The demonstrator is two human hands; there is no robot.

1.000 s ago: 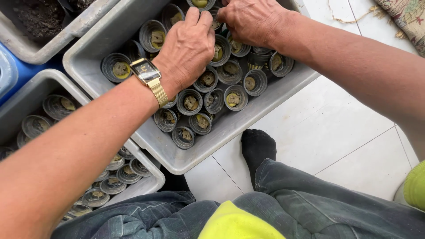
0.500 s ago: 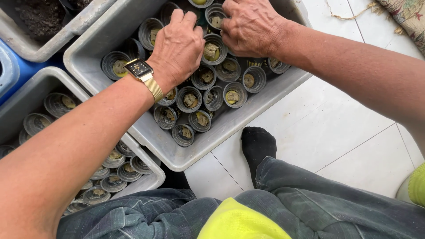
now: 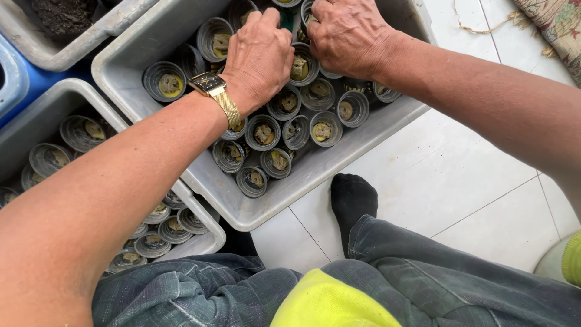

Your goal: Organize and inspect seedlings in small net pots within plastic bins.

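While both hands worked among the cups [image 3: 262, 132] packed in the grey tub [image 3: 254, 209], left hand [image 3: 259, 57] and right hand [image 3: 345, 33] were curled downward; grip contents hidden.

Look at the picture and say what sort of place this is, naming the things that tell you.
Probably a plant nursery or home potting area. A grey plastic tub packed with small round seedling cups, another grey tub holding dark soil, and a white tiled floor suggest it. Both hands work among the cups.
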